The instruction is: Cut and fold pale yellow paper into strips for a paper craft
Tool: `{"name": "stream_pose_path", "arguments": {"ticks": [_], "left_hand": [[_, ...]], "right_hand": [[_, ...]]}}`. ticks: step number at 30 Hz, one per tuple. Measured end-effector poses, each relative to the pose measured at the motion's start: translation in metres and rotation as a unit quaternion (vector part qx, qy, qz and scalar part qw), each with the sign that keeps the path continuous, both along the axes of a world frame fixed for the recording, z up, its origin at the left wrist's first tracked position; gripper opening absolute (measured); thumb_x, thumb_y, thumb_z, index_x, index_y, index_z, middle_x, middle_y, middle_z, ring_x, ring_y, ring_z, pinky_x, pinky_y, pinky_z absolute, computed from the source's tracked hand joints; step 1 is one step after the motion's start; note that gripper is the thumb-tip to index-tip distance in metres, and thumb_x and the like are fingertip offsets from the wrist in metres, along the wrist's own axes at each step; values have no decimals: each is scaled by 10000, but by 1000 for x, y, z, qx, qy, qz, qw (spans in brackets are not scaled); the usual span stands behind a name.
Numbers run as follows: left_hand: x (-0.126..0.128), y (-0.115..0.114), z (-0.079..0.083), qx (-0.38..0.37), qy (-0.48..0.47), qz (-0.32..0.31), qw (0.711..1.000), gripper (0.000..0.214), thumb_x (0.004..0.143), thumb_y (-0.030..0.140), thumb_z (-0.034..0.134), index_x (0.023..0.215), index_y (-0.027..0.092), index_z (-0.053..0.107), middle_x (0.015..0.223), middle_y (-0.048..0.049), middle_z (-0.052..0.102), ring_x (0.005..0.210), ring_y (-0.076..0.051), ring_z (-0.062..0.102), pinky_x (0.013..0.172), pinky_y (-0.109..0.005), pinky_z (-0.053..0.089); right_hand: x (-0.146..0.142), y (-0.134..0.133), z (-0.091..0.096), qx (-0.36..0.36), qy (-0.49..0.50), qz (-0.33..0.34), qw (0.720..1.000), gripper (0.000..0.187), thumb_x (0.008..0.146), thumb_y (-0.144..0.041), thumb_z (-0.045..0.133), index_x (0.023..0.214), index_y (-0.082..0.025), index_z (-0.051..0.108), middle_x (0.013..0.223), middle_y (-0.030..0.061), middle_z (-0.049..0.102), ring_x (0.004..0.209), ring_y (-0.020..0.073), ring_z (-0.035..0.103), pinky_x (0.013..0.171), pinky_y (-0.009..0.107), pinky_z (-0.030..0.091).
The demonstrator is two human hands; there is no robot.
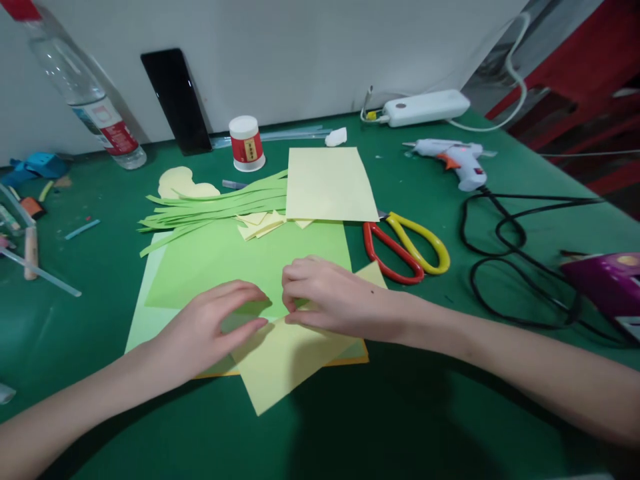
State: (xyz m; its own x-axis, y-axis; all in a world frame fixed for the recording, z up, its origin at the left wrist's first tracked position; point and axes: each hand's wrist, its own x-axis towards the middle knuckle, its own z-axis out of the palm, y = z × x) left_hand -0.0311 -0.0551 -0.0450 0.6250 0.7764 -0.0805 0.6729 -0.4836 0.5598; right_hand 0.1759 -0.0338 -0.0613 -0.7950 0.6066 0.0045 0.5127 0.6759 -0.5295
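A pale yellow paper sheet (280, 363) lies tilted on top of a green paper sheet (225, 260) near the table's front. My right hand (333, 297) rests on the yellow sheet with its fingers curled together, pinching the sheet's upper edge. My left hand (210, 327) presses down beside it, fingers bent and close together, fingertips touching the paper's left edge. The two hands almost meet at the fold.
Green paper strips (210, 207), small yellow scraps (260, 223) and a second yellow sheet (327, 183) lie behind. Red-and-yellow scissors (405, 247) sit to the right, a glue gun (453, 160) with black cable (505, 247) farther right. A glue jar (247, 143), bottle (85, 87) and power strip (425, 108) stand at the back.
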Motion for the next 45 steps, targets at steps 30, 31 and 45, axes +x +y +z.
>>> {"name": "stream_pose_path", "arguments": {"ticks": [30, 31, 45], "left_hand": [[4, 66, 62, 249, -81, 168, 950, 67, 732, 242, 615, 709, 188, 648, 746, 8, 688, 669, -146, 621, 586, -226, 472], [1, 68, 63, 262, -86, 180, 944, 75, 746, 256, 605, 736, 196, 648, 769, 8, 686, 690, -147, 622, 599, -226, 477], [38, 30, 40, 372, -110, -49, 921, 39, 779, 115, 567, 765, 143, 590, 724, -20, 674, 657, -104, 626, 598, -177, 486]], "right_hand": [[21, 1, 70, 303, 126, -239, 914, 104, 729, -91, 528, 668, -146, 593, 658, -5, 652, 577, 107, 588, 516, 213, 394], [23, 1, 72, 291, 120, -242, 918, 100, 727, -91, 531, 670, -149, 589, 663, -11, 653, 580, 103, 589, 516, 210, 393], [7, -4, 59, 246, 100, -190, 945, 125, 751, -131, 508, 664, -171, 588, 641, -5, 643, 565, 118, 574, 506, 222, 382]]}}
